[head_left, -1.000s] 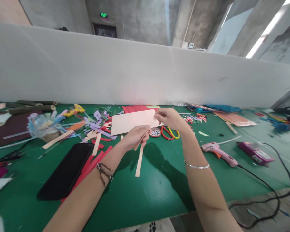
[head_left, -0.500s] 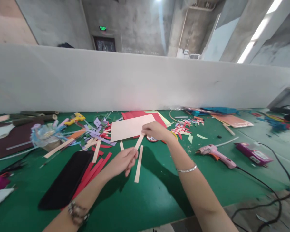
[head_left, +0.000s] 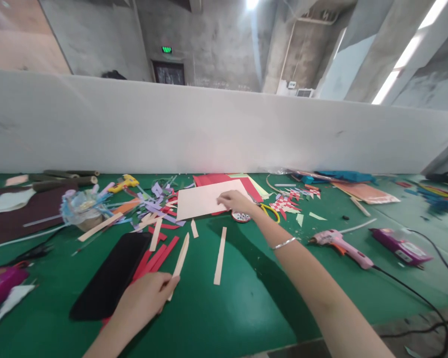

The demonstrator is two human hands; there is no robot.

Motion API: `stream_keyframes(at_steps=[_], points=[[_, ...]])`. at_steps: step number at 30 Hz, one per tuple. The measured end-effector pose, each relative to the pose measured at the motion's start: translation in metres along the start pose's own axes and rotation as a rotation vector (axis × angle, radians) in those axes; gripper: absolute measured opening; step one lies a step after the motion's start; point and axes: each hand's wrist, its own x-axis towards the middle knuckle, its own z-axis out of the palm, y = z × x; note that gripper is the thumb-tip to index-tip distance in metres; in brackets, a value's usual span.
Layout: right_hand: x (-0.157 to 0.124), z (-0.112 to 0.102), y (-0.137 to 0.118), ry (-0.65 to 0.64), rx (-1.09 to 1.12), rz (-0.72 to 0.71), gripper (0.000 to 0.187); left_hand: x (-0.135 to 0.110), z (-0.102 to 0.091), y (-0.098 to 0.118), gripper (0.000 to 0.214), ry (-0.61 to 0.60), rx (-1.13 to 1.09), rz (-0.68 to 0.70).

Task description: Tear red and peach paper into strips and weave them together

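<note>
My left hand rests low on the green table near its front edge, fingers pinched on the near end of a pale pink paper strip that lies on the table. My right hand reaches far forward and lies flat on the right edge of a pale pink paper sheet, fingers stretched out. A second pink strip lies loose between my arms. Red strips and a black phone sit just left of my left hand.
Scissors with red and yellow handles and a small dish of googly eyes lie by my right hand. A pink glue gun with its cable lies to the right. Paper scraps clutter the left; a white partition backs the table.
My left hand drew back toward me and lowered a pink strip onto the table. My right hand let go of that strip and moved forward onto the pink sheet.
</note>
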Motion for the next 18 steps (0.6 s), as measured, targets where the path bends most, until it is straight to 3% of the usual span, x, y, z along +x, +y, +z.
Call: stream_keyframes(at_steps=[3,7,12,18], points=[[0.005,-0.026,0.043,0.119,-0.114,0.202,0.035,-0.006,-0.001,-0.001,0.041,0.164,0.261,-0.028],[0.001,-0.042,0.1,0.161,-0.25,0.481,0.025,-0.014,0.01,-0.017,0.027,0.254,0.276,0.062],[-0.009,-0.035,0.141,0.081,-0.335,0.722,0.032,-0.015,0.035,-0.044,0.041,0.449,0.23,0.389],[-0.009,-0.021,0.162,0.009,-0.353,0.838,0.031,-0.015,0.045,-0.052,0.038,0.535,0.256,0.43]])
